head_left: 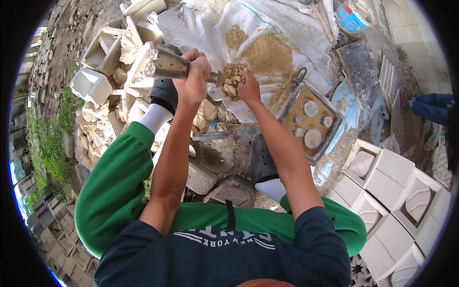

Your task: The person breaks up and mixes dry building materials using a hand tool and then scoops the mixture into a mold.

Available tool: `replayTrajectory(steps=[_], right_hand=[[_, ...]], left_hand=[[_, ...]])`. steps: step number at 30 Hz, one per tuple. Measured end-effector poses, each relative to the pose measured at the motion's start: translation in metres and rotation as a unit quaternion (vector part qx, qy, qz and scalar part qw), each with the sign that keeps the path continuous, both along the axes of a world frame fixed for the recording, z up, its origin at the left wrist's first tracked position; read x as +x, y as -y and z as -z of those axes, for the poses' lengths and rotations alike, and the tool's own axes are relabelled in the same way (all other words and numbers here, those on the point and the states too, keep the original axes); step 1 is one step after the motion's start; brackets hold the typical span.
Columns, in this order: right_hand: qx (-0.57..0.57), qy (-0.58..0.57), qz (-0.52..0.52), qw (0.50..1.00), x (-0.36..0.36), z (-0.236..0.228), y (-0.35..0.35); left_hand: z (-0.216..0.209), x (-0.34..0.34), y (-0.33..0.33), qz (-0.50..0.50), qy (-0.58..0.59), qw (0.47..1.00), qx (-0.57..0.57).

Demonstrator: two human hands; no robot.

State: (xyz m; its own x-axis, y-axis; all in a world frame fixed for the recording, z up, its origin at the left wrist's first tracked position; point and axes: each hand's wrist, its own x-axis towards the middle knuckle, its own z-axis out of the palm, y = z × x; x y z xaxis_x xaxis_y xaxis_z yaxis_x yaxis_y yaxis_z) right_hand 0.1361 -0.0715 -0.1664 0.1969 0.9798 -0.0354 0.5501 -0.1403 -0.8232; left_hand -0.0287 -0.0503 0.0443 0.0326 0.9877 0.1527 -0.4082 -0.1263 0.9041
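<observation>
My left hand (193, 79) is wrapped round a hammer (165, 62). Its thick, worn metal end points left, and a narrower end sticks out to the right of my fingers. Just right of that end lies a small heap of broken tan lumps (232, 79) on a white woven sheet (210, 33). At the right edge of the heap, my right hand (249, 89) has its fingers curled in against the lumps. Whatever sits between those fingertips is hidden. Fine sandy powder (267, 55) spreads over the sheet beyond.
A metal-framed mould (330, 103) with several round discs lies right of my right forearm. Broken pale blocks (103, 45) pile up on the left. Patterned blocks (382, 191) stand at lower right. A bucket (351, 19) is at far right, and another person's leg (432, 107) shows at the right edge.
</observation>
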Motion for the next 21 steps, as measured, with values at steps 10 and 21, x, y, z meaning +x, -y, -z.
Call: replayTrajectory(steps=[10,21], right_hand=[[0.123,0.296,-0.022,0.947,0.066,-0.104,0.077],[0.103,0.284,0.043,0.952,0.074,-0.069,0.105]], left_hand=[[-0.052,0.024,0.008,0.086,-0.058,0.991,0.079],[0.002,0.07,-0.033,0.079,-0.096,0.992,-0.008]])
